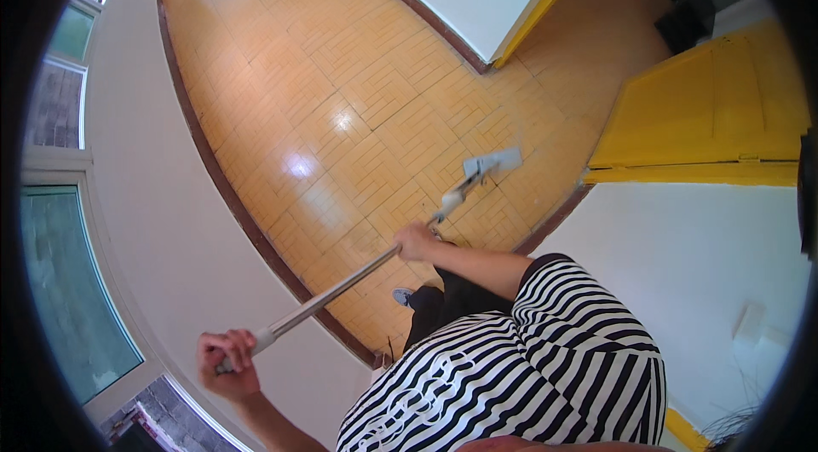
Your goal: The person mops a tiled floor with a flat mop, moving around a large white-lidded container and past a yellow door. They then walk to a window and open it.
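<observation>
My left hand (229,362) is closed around the white grip (263,338) at the top end of a flat mop's metal pole (332,293). Farther down the same pole, my right hand (416,242) wraps it near the lower end. Below that hand a white and grey joint (452,199) leads to the pale flat mop head (495,162). The head lies at the floor and looks slightly blurred. The pole slants across the view from lower left to upper right, in front of my striped shirt (511,382).
Yellow-brown patterned floor (377,100) runs between white walls with a dark red baseboard (214,164). A projecting wall corner (491,62) stands ahead. To the right, a yellow door (696,113) stands by a doorway. Windows (80,286) line the left wall. My shoe (402,297) shows below.
</observation>
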The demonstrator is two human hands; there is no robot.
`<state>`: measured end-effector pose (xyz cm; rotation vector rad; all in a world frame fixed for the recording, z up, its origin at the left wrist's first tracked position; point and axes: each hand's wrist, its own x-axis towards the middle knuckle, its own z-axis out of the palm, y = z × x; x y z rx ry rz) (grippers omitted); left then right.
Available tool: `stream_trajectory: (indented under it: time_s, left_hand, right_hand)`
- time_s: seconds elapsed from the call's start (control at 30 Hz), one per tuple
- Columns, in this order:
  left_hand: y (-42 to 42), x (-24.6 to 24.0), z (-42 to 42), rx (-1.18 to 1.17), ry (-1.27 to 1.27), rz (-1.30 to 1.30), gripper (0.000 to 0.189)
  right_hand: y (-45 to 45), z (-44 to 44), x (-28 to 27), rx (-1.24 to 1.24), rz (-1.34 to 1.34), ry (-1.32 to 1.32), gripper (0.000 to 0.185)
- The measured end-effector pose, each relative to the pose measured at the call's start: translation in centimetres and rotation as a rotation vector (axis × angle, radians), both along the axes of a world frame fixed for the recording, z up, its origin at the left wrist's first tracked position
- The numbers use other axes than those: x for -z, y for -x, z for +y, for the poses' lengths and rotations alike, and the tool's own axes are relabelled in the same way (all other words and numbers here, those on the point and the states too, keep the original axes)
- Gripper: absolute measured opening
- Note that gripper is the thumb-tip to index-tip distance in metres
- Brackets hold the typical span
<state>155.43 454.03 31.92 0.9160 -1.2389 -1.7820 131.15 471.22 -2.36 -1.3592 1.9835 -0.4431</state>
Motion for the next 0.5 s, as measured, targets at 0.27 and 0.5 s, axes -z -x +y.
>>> stream_trajectory:
  time_s: [0.27,0.5]
  left_hand:
    - [-4.7,-7.6,-1.5,0.087,0.136,0.006,0.013]
    - [1.3,-0.4,0.2,-0.032,0.104,0.125,0.01]
  right_hand:
    - [-5.3,-1.5,-6.6,-0.043,-0.125,0.156,0.01]
    - [7.8,-6.0,-2.8,-0.083,0.102,0.06,0.014]
